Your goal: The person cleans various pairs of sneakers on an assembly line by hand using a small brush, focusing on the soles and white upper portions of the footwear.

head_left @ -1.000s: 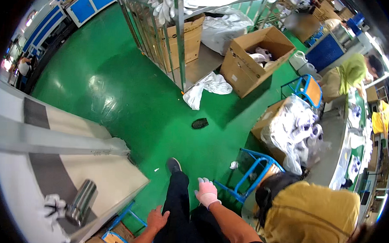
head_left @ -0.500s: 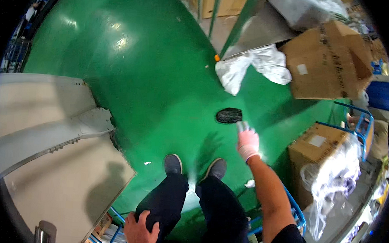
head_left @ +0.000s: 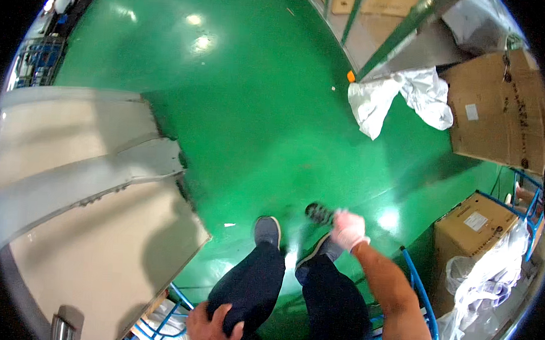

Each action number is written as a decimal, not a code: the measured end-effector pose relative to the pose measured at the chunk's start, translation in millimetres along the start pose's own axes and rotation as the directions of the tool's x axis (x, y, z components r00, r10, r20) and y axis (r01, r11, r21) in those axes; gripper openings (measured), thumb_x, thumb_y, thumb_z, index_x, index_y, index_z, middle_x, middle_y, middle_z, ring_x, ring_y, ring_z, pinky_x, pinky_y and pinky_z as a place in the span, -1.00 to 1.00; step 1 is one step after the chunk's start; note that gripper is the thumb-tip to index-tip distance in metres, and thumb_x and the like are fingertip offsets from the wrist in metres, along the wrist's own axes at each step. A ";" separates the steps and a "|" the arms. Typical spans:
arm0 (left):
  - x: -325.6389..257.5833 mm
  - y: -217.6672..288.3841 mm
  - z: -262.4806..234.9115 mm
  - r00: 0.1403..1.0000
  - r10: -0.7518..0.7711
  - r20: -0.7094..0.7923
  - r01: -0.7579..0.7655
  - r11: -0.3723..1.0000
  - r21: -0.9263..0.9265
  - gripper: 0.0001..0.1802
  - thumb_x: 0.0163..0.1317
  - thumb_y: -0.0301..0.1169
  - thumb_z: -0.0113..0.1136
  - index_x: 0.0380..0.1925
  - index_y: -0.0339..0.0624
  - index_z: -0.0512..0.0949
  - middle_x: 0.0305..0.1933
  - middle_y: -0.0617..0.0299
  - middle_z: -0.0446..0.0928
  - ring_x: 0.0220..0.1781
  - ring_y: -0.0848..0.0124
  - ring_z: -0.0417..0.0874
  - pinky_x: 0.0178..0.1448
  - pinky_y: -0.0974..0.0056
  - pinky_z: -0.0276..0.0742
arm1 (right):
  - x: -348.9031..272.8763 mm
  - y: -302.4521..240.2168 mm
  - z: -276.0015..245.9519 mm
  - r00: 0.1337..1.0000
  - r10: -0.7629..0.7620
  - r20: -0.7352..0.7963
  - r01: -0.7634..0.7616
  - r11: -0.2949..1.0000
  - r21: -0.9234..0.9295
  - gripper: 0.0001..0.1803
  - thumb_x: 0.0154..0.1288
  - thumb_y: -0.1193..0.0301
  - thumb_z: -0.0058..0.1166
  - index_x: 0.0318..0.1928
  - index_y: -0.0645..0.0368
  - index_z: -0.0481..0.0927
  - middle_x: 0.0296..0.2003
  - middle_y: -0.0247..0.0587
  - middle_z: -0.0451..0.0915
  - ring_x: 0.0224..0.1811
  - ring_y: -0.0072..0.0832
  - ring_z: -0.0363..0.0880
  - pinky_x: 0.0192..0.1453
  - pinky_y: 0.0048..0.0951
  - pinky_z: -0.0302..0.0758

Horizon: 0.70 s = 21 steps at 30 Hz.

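Well, in the head view I see the right hand (head_left: 349, 229), in a pale pink glove, closed over one end of a black oval piece (head_left: 318, 214). The piece's other end sticks out to the left, over the green floor (head_left: 255, 139) and just beyond the right shoe (head_left: 328, 248). Blur hides how each gloved finger lies. Over on the left trouser leg (head_left: 252, 284), the bare left hand (head_left: 214, 326) rests, fingers loosely spread, nothing visible in its grasp. Farther out, a crumpled white sheet (head_left: 372, 104) lies near a cardboard box (head_left: 494, 113).
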State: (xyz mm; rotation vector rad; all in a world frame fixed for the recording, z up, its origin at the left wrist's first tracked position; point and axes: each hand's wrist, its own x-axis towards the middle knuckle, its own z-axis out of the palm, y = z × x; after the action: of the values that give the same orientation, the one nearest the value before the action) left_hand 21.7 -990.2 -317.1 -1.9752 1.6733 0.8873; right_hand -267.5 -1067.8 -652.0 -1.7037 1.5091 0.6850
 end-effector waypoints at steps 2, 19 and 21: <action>-10.0 -9.8 10.9 0.992 0.116 -0.057 -0.121 0.989 -0.085 -0.23 0.10 -0.04 0.43 0.24 -0.18 0.41 0.24 -0.29 0.35 0.20 -0.17 0.43 0.26 -0.17 0.35 | -77.8 -45.3 -39.5 0.975 -0.217 0.055 0.211 0.972 0.105 -0.67 0.04 0.23 0.22 -0.22 0.15 0.55 -0.28 0.01 0.63 -0.23 -0.03 0.67 -0.14 -0.07 0.63; -295.9 -1.1 -100.1 0.850 0.419 0.320 -0.091 0.714 -0.694 -0.42 0.16 -0.10 0.39 -0.01 -0.35 0.52 -0.15 -0.15 0.61 -0.03 -0.09 0.64 0.02 -0.06 0.53 | -502.9 -170.9 -270.6 0.205 -0.933 0.295 0.964 0.244 0.102 -0.42 0.26 0.03 0.21 0.11 0.20 0.49 -0.14 0.00 0.64 -0.13 -0.03 0.66 -0.11 -0.07 0.61; -320.2 -5.3 -91.2 0.863 0.410 0.295 -0.020 0.612 -0.791 -0.44 0.16 -0.12 0.40 -0.03 -0.36 0.54 -0.16 -0.14 0.61 -0.07 -0.06 0.65 0.00 -0.05 0.52 | -508.1 -175.6 -259.6 0.169 -0.910 0.379 0.985 0.169 -0.033 -0.43 0.32 0.01 0.14 0.13 0.19 0.49 -0.15 -0.01 0.63 -0.16 -0.05 0.66 -0.13 -0.10 0.61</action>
State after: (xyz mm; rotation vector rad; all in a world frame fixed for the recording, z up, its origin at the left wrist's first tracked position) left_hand 20.0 -819.4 -31.2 -1.7604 1.3623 2.2889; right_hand -199.5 -976.9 -65.8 -2.2009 -0.1587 0.3431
